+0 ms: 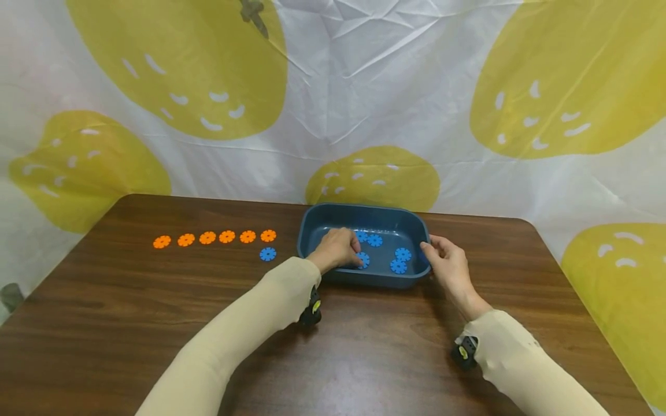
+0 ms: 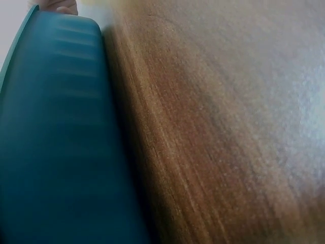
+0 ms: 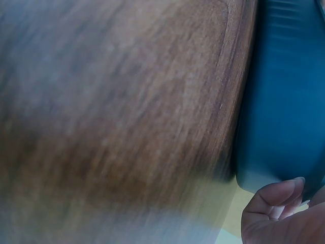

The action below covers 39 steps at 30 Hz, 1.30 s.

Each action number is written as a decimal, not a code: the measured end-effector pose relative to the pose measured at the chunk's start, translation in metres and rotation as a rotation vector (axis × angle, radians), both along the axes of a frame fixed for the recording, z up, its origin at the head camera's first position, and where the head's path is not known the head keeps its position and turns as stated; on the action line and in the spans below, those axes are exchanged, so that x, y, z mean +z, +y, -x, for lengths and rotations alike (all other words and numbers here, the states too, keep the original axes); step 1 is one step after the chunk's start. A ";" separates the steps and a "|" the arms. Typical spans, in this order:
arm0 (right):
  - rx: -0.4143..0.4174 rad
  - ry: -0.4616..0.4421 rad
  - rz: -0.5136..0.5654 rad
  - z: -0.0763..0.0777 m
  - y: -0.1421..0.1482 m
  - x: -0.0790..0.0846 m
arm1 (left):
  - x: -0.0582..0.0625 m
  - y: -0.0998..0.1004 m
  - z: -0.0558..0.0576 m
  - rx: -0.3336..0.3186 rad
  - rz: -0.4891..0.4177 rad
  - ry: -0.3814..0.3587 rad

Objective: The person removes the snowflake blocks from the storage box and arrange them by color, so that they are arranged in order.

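On the left of a brown desk (image 1: 130, 300), six orange discs (image 1: 227, 237) lie apart in a row. Below the rightmost one rests a lone blue disc (image 1: 267, 254). Further right, the left hand (image 1: 337, 248) reaches into a dark blue tray (image 1: 374, 280), fingers bent, thumb tip at a near blue disc (image 1: 365, 260); whether the disc is firmly pinched I cannot tell. A good pick-up here would get a nail under the thin edge, pinch it between thumb and forefinger, and lift it clear of the wall without catching its neighbours. That disc sits inside the tray toward the near side, partly covered by the thumb: flat, round, bright blue, with a notched edge like a small gear. Just behind it are two matching back discs (image 1: 374, 240) close together, and farther right another close pair (image 1: 403, 254). At the tray's right end, the right hand (image 1: 450, 266) grips it, thumb at the rim and fingers bent at the outer side; a light, steady hold should keep the tray from sliding.
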State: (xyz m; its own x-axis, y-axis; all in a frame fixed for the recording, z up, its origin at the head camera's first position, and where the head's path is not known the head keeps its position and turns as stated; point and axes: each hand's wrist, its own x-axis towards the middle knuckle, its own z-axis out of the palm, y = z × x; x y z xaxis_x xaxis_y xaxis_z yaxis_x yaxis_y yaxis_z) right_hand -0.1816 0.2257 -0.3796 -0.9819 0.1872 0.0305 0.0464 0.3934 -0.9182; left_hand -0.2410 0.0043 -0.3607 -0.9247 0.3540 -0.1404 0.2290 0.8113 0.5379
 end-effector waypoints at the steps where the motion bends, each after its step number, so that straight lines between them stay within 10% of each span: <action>1: -0.001 0.000 -0.001 0.000 0.000 0.000 | 0.000 0.000 0.000 0.001 -0.004 0.003; 39: 0.007 -0.003 0.009 0.002 -0.002 0.003 | 0.035 -0.048 -0.009 0.180 -0.464 -0.093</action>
State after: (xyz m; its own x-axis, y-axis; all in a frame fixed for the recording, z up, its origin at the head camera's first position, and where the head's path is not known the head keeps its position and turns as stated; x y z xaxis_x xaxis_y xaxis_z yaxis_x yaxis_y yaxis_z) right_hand -0.1839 0.2242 -0.3762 -0.9832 0.1808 0.0255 0.0470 0.3855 -0.9215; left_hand -0.2317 -0.0442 -0.3256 -0.9678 0.2347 -0.0905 0.0416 0.5044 0.8624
